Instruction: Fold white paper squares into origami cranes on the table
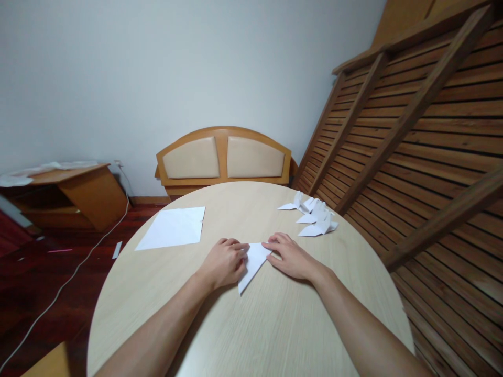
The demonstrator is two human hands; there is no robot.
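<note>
A white sheet of paper folded into a triangle (253,261) lies on the round table, with one point toward me. My left hand (226,262) is closed at its left edge, fingers curled over the paper and partly hiding it. At the upper right corner, my right hand (291,255) holds the paper down between thumb and fingers. Flat on the table to the left is a larger white sheet (173,228) with a small nick in its right edge. Several folded white paper figures (316,214) stand grouped at the right rear.
The round pale wood table (236,335) fills the foreground. Behind it stands a headboard with cream panels (190,157). A slatted wooden frame (424,141) leans along the right side. Left are a low wooden desk (90,196) and a white cable (78,267) across the dark red floor.
</note>
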